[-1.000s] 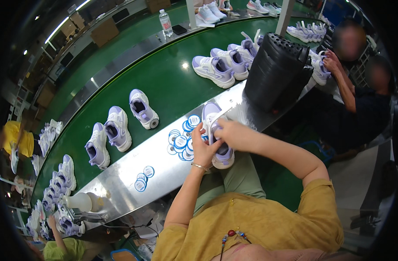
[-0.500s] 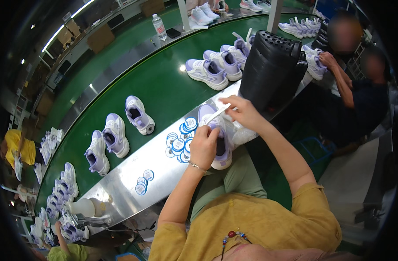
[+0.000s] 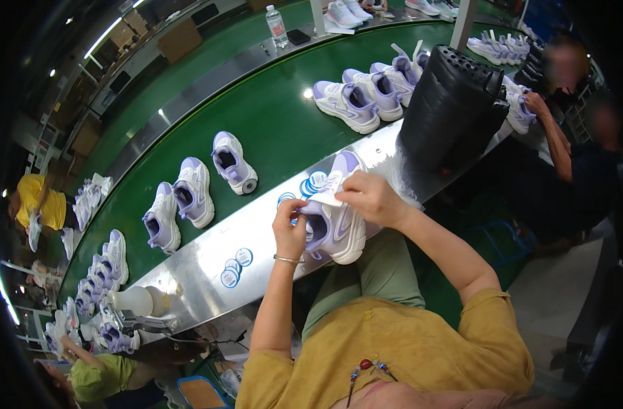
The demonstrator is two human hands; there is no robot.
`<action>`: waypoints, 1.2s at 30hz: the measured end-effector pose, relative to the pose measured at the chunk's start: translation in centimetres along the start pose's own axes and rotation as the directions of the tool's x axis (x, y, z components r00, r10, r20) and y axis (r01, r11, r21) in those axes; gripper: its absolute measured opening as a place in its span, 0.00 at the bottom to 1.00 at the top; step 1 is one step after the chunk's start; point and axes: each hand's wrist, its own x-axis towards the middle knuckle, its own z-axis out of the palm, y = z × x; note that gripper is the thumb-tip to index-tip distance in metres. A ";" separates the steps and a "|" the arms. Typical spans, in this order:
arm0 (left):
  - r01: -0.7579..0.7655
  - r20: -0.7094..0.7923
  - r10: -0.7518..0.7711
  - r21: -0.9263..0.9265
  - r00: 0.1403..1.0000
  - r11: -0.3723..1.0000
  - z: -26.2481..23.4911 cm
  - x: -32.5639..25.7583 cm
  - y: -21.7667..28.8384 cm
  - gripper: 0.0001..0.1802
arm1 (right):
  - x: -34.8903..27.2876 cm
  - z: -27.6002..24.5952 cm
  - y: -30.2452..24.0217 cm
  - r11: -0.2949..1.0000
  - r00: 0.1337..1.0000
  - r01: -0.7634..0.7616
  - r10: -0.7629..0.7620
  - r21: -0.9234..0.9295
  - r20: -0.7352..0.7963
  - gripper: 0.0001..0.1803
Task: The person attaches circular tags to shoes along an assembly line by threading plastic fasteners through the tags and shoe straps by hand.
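A white and lilac sneaker (image 3: 349,228) is in front of me at the bench's near edge, tilted, toe pointing away and its opening toward my left hand. My right hand (image 3: 376,198) is closed in a pinch on a white strap or tongue edge at the top of the shoe. The fingertips of my left hand (image 3: 291,226) are pinched together at the shoe's collar, on the left side of the opening. Round blue-rimmed discs (image 3: 317,180) lie partly hidden behind the shoe and my left hand; several more discs (image 3: 235,270) lie in a small group to the left.
Beyond the metal bench (image 3: 209,300) runs a green belt (image 3: 277,129) carrying sneakers (image 3: 192,192) singly and in rows. A bulky black padded object (image 3: 449,112) stands to the right. A white container (image 3: 131,300) sits at left. A co-worker's arm (image 3: 553,136) handles a shoe at far right.
The sneaker has been tilted, showing its sole's side. My right hand has come down from a raised strap to the shoe's top, and my left hand has shifted to the collar's left. The view has shifted.
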 end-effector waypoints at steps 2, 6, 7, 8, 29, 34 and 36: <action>0.046 0.001 -0.046 -0.034 0.999 0.998 0.0 -0.1 -0.9 0.11 | -0.2 -0.1 -0.8 0.966 0.984 0.161 -0.142 -0.204 0.106 0.09; 0.057 0.021 -0.055 -0.066 0.998 0.996 0.0 0.0 -1.5 0.10 | -0.5 0.1 -1.0 0.896 0.950 0.300 -0.249 -0.326 0.191 0.12; 0.074 0.028 -0.072 -0.088 0.997 0.993 0.1 0.1 -1.4 0.10 | -0.7 0.2 -0.9 0.896 0.950 0.299 -0.248 -0.327 0.191 0.12; 0.075 0.029 -0.072 -0.088 0.997 0.993 0.1 0.1 -1.4 0.10 | -0.9 0.5 -0.6 0.877 0.939 0.333 -0.277 -0.346 0.203 0.12; -0.209 -0.177 0.312 0.439 0.934 0.874 -2.6 14.8 1.9 0.10 | 1.1 -3.7 11.7 0.854 0.908 -0.418 0.388 -0.309 -0.156 0.10; -0.051 -0.229 0.264 0.658 0.937 0.751 -4.4 18.2 -6.9 0.12 | 2.2 -0.4 18.7 0.781 0.928 -0.373 0.325 -0.501 -0.184 0.08; -0.036 -0.230 0.265 0.689 0.936 0.724 -4.2 18.4 -8.4 0.13 | 1.9 0.2 20.5 0.716 0.879 -0.416 0.475 -0.561 -0.046 0.06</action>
